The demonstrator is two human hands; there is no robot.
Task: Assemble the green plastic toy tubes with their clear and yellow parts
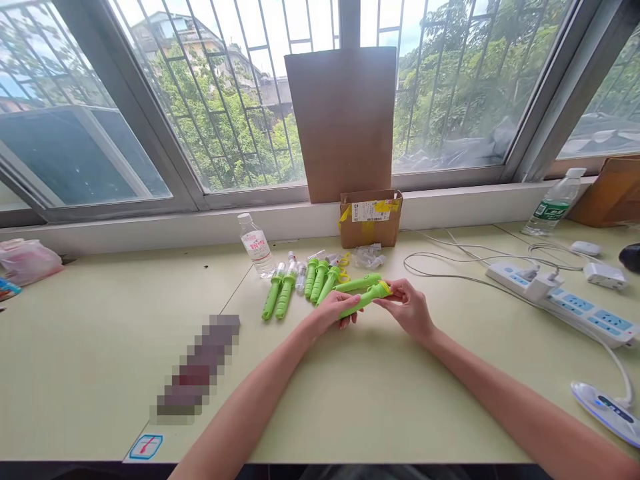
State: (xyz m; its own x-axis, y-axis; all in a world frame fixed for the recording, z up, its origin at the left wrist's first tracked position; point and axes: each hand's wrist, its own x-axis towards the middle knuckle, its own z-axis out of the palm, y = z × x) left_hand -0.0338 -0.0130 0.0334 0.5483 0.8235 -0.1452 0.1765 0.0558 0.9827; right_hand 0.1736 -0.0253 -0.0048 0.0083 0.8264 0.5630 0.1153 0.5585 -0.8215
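Left hand [336, 309] grips the green tube [367, 299] over the table [400, 407], partly hiding it; right hand [409, 309] pinches its yellow end [385, 287]; pixelated object [200, 367], unreadable; more tubes [285, 297] crowd near the bottle [257, 248].

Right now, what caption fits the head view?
Left hand grips a green plastic handle, right hand at its yellow end, a cardboard box beyond.

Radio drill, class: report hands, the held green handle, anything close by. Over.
Left hand gripping green handle. Right hand at its yellow end. Second green tube lying just beyond.
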